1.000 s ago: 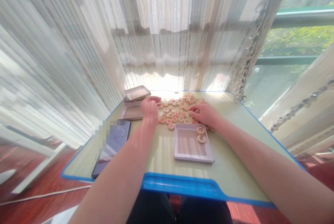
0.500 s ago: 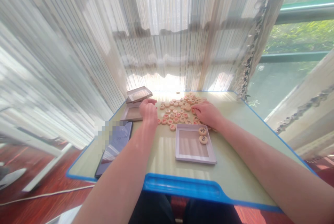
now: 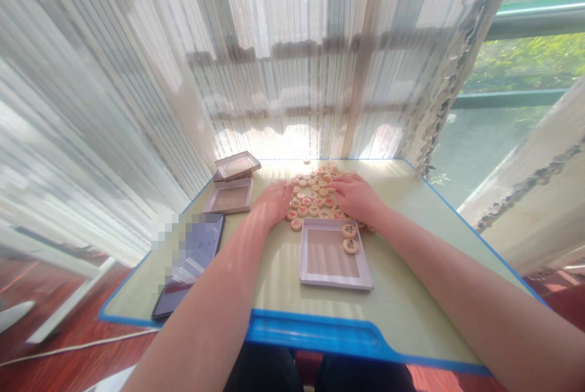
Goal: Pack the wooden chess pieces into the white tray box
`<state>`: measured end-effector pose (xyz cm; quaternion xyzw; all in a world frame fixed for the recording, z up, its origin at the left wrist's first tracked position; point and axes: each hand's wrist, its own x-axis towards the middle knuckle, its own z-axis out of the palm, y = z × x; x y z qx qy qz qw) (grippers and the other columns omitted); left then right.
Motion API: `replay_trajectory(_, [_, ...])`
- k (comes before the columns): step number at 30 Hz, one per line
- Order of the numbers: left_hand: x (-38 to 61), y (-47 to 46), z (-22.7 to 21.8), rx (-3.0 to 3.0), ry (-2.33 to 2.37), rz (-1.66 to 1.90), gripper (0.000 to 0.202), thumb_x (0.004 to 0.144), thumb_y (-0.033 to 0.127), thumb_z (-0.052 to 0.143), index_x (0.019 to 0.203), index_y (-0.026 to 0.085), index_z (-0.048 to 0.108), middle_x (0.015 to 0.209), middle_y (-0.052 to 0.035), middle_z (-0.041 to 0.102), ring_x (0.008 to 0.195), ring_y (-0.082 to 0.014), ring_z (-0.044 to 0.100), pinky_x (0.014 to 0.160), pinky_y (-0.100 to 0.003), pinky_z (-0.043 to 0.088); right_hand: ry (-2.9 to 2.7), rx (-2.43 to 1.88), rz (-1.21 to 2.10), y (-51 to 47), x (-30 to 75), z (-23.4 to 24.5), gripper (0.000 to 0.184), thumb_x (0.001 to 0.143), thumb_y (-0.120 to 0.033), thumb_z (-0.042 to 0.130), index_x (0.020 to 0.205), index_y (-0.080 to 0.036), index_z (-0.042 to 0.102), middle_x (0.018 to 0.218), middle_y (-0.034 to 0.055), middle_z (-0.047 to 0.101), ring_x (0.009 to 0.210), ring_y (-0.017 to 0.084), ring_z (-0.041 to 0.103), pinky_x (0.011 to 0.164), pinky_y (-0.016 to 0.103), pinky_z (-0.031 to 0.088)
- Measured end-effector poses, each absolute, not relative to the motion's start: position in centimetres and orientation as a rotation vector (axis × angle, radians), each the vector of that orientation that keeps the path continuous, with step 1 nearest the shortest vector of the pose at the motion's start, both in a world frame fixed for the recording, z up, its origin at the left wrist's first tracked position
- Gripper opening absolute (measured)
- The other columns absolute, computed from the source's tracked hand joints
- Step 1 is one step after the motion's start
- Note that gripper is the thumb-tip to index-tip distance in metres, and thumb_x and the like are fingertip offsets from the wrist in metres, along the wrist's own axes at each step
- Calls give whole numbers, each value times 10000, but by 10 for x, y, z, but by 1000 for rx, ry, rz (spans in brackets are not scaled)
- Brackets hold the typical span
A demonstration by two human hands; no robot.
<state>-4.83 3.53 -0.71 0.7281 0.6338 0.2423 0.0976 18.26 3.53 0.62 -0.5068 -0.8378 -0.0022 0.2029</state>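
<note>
left hand (image 3: 273, 203) flat, fingers extended, holding nothing, touching wooden discs (image 3: 314, 194) at the pile's 9 o'clock | right hand (image 3: 357, 197) cupped over the pile at 3 o'clock, pinch cannot be told | white tray (image 3: 326, 258) at 6 o'clock, two more pieces (image 3: 350, 230) inside | phone (image 3: 194, 255) at 8 o'clock | stacked trays (image 3: 228, 197) at 10 o'clock
</note>
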Motion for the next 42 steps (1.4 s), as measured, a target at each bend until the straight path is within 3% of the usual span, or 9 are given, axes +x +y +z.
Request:
replay_trajectory(3, [-47, 31, -5, 2180, 1877, 733, 454, 929, 430, 274, 1059, 149, 607, 1175, -179, 615, 1146, -281, 551, 996, -409, 389, -2444, -1360, 31, 36, 183, 6, 380, 904, -270, 374, 1166, -275, 649, 1278, -24, 596, 1163, 237, 463, 1028, 397, 338])
replay_trajectory(7, [-41, 20, 1, 2274, 1873, 715, 396, 924, 358, 304, 1016, 142, 623, 1084, -155, 648, 1047, -267, 585, 954, -396, 419, -2448, -1356, 49, 37, 186, 10, 369, 891, -217, 375, 1021, -263, 716, 1166, -28, 667, 1124, 210, 502, 1034, 352, 336])
replay_trajectory(13, [-27, 12, 4, 2504, 1569, 809, 388, 858, 180, 388, 1174, 201, 611, 1290, -57, 577, 1301, -218, 415, 1107, -350, 304, -2382, -1451, 90, 39, 190, 16, 365, 840, -159, 414, 1011, -255, 722, 1147, -28, 677, 1142, 209, 505, 1035, 338, 343])
replay_trajectory(17, [-21, 13, 4, 2457, 1493, 630, 444, 805, 110, 395, 1140, 255, 649, 1266, 8, 602, 1315, -216, 402, 1128, -358, 282, -2438, -1439, 94, 38, 191, 18, 377, 843, -153, 407, 1037, -254, 714, 1167, -14, 667, 1143, 205, 508, 1039, 339, 332])
replay_trajectory(20, [-22, 16, 3, 2480, 1506, 636, 432, 795, 88, 387, 1070, 247, 678, 1176, -6, 652, 1220, -199, 496, 1095, -330, 330, -2418, -1460, 53, 38, 192, 17, 345, 846, -176, 418, 987, -246, 725, 1117, 9, 680, 1100, 220, 519, 1000, 344, 365])
replay_trajectory(24, [-24, 18, 2, 2536, 1537, 710, 356, 815, 112, 380, 954, 188, 698, 1082, -70, 670, 1035, -213, 588, 974, -335, 438, -2302, -1464, -16, 39, 192, 15, 340, 865, -235, 418, 1065, -230, 694, 1118, 43, 665, 1082, 243, 510, 964, 360, 388])
replay_trajectory(30, [-22, 20, -3, 2536, 1550, 698, 367, 835, 160, 406, 1073, 232, 677, 1165, -43, 645, 1076, -201, 585, 1013, -297, 409, -2333, -1486, 40, 38, 188, 15, 278, 844, -258, 463, 885, -231, 737, 1043, 27, 689, 1068, 240, 520, 976, 348, 376])
replay_trajectory(35, [-20, 19, 0, 2469, 1477, 759, 343, 792, 137, 455, 999, 238, 709, 1100, -34, 678, 1052, -201, 595, 1008, -301, 412, -2302, -1556, 152, 33, 185, 19, 254, 809, -262, 520, 970, -218, 713, 1066, 45, 687, 1065, 237, 537, 921, 346, 414])
replay_trajectory(42, [-20, 21, 4, 2520, 1506, 781, 259, 789, 167, 492, 861, 236, 730, 950, -50, 704, 981, -221, 600, 981, -343, 429, -2262, -1534, 78, 35, 185, 18, 211, 826, -266, 519, 904, -218, 709, 951, 53, 702, 1016, 231, 547, 870, 334, 423])
